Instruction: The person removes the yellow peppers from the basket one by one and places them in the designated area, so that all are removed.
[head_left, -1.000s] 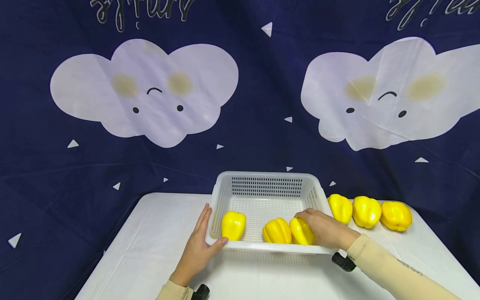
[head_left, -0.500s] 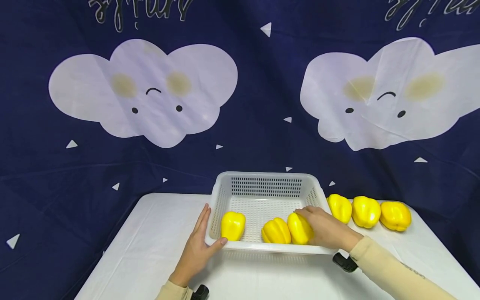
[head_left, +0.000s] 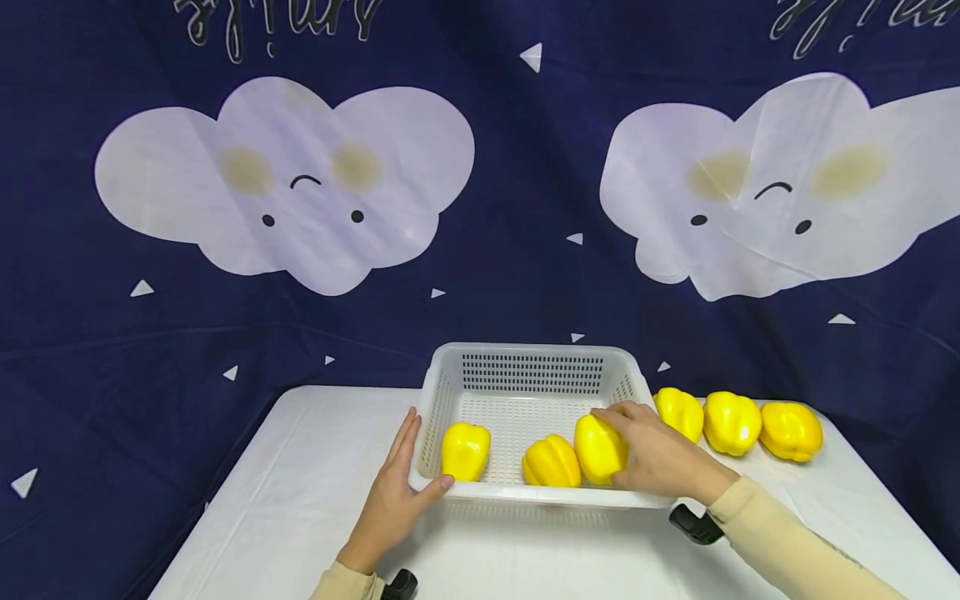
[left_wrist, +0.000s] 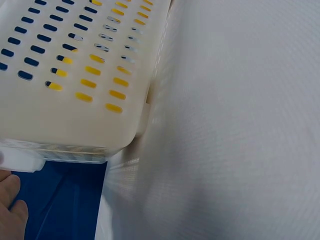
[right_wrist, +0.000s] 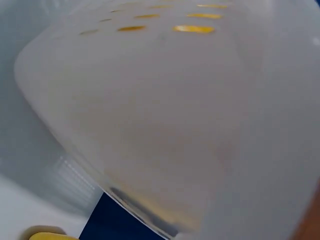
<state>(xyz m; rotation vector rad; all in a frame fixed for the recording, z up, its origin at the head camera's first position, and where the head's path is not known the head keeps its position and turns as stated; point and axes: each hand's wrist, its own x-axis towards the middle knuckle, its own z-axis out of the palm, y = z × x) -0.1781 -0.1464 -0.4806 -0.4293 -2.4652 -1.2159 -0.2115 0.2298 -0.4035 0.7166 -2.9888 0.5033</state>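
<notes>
In the head view my right hand point(head_left: 660, 450) grips a yellow bell pepper point(head_left: 597, 450) over the right front part of the white slotted basket point(head_left: 525, 493). Its fingers lie over the top and right side of the pepper. Beside it in the basket sits another yellow bell pepper point(head_left: 551, 462), and a third bell pepper point(head_left: 466, 452) stands near the left wall. My left hand point(head_left: 393, 496) rests against the basket's left front corner, fingers straight along the outer wall and thumb across the rim. In the left wrist view yellow shows through the basket's slots point(left_wrist: 84, 97).
Right of the basket, three more yellow bell peppers stand in a row: a near one point(head_left: 680, 414), a middle one point(head_left: 732, 423) and an outer one point(head_left: 792, 432). A white cloth covers the table point(head_left: 300, 492). Behind hangs a dark blue curtain point(head_left: 525, 183) with clouds.
My right hand has raised the pepper slightly and turned it, so more of its side shows. My left hand, the basket and the other peppers have stayed in place.
</notes>
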